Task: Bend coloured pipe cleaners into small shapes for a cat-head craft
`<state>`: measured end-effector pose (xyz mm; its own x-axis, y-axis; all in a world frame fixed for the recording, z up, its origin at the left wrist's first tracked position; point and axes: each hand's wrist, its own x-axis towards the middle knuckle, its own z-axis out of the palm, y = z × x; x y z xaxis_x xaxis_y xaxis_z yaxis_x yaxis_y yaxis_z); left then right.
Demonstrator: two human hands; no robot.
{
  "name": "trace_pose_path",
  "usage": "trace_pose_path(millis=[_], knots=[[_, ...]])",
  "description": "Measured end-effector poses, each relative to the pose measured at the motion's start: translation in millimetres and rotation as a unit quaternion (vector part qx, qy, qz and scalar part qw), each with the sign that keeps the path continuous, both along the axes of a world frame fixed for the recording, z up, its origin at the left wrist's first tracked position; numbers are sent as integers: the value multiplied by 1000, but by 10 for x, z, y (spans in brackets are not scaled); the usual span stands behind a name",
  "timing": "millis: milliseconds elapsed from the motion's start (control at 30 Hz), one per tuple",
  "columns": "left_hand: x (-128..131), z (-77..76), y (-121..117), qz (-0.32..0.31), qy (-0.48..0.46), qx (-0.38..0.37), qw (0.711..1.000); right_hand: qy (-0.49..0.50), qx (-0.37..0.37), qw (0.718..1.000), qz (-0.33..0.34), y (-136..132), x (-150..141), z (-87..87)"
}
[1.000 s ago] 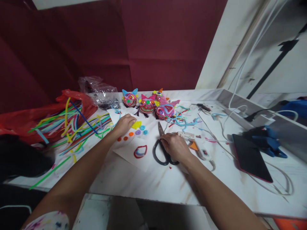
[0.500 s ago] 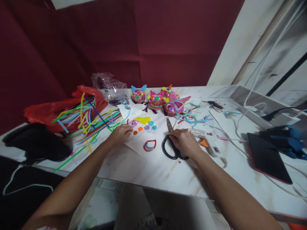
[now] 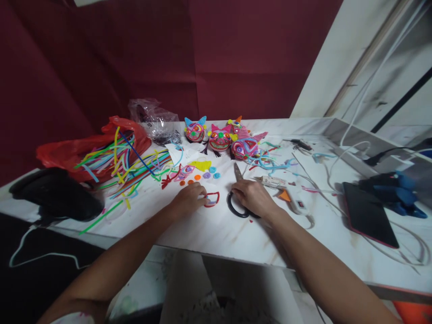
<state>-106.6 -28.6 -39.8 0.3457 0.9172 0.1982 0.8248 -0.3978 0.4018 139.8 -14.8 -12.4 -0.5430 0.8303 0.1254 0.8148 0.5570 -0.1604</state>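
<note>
My left hand (image 3: 189,199) has its fingertips closed on the left side of a small red-edged loop (image 3: 218,198), which looks made of pipe cleaner with pale blue inside. The loop lies low over the white tabletop. To its right, my right hand (image 3: 252,194) is closed over black-handled scissors (image 3: 231,208), around where blades and handles meet. The scissor blades point away from me. Beyond the left hand lies a pink eye-shaped piece (image 3: 184,173) beside a dark red twisted strip (image 3: 166,181). Several buttons (image 3: 206,175) in orange, purple and blue lie near a yellow piece (image 3: 201,165).
Several colourful cat-like heads (image 3: 220,139) stand at the back. A red plastic bag (image 3: 60,155) with pipe cleaners (image 3: 135,173) and a black lamp-like object (image 3: 64,193) are left. Right are a glue gun (image 3: 297,204), cables and a black tablet (image 3: 367,213).
My left hand has moved right and nearer to me, from beside the pink eye-shaped piece to the red-edged loop. My right hand stays on the scissors.
</note>
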Motion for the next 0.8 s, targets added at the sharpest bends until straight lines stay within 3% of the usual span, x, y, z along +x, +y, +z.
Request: trace_pose_path(millis=[300, 400, 600, 800], knots=[[38, 54, 51, 28, 12, -19, 999, 22, -6, 1000, 13, -12, 22, 13], [-133, 104, 102, 68, 22, 5, 997, 11, -8, 1000, 20, -16, 19, 8], [-691, 236, 260, 237, 68, 58, 967, -2, -7, 1000, 22, -40, -4, 18], [-898, 195, 340, 249, 127, 16, 960, -17, -17, 999, 27, -52, -30, 44]])
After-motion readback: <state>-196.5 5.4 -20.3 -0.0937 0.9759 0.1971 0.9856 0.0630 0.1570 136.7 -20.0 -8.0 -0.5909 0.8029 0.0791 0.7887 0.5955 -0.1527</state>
